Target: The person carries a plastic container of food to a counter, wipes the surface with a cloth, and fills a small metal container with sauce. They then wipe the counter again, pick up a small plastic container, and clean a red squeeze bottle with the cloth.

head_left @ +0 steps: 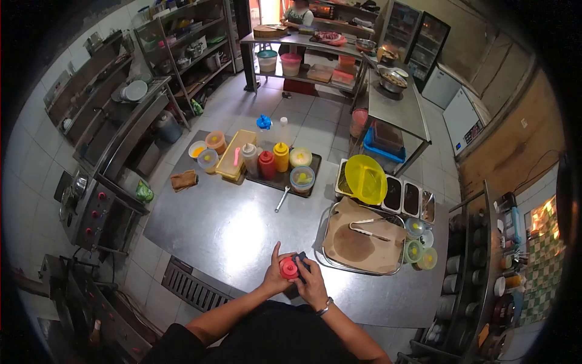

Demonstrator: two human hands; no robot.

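My left hand is wrapped round a red squeeze bottle, seen from above with its nozzle toward me, its index finger stretched out. My right hand presses a dark cloth against the bottle's side; the cloth is mostly hidden by the fingers. Both hands are close to my body, over the near edge of the steel table. Farther across, a dark tray bears another red squeeze bottle, a yellow squeeze bottle and lidded tubs.
Tongs lie on a paper-lined tray to the right, beside a yellow lid and metal food pans. A folded brown cloth lies left. A metal-handled utensil sits mid-table. Another person stands at the back.
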